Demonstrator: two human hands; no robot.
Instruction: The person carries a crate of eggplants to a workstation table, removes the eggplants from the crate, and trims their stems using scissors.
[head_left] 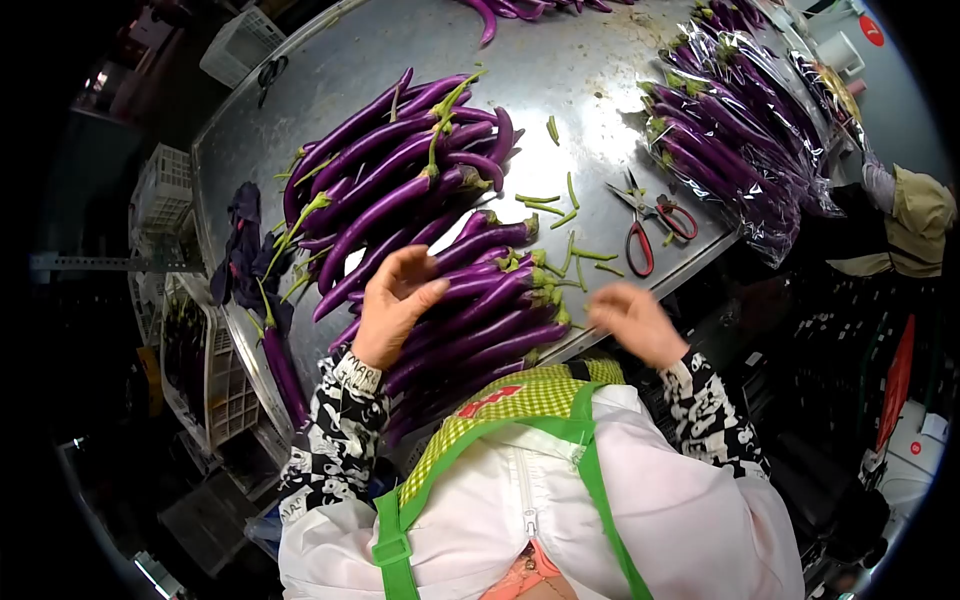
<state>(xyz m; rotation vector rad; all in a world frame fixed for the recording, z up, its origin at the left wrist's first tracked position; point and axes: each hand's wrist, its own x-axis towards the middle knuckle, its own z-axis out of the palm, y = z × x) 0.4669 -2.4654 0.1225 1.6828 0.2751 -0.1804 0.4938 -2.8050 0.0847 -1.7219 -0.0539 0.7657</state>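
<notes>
- Left hand (395, 305) hovering, fingers parted, over long glossy purple eggplants (490, 322)
- Right hand (640, 322) hanging curled; grip unclear
- Red-handled metal scissors (646, 209) lying nearby, likely for reach

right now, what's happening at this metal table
A person has both hands at the near side of the metal table. The left hand is over the heaped eggplants, fingers and thumb apart. The right hand is near the table edge, fingers bent; whether it holds anything is unclear. Red-handled scissors lie on the table, near scattered green stem pieces. Some eggplants in the heap have long stems, others short ones. Eggplants in clear bags lie toward the right.
</notes>
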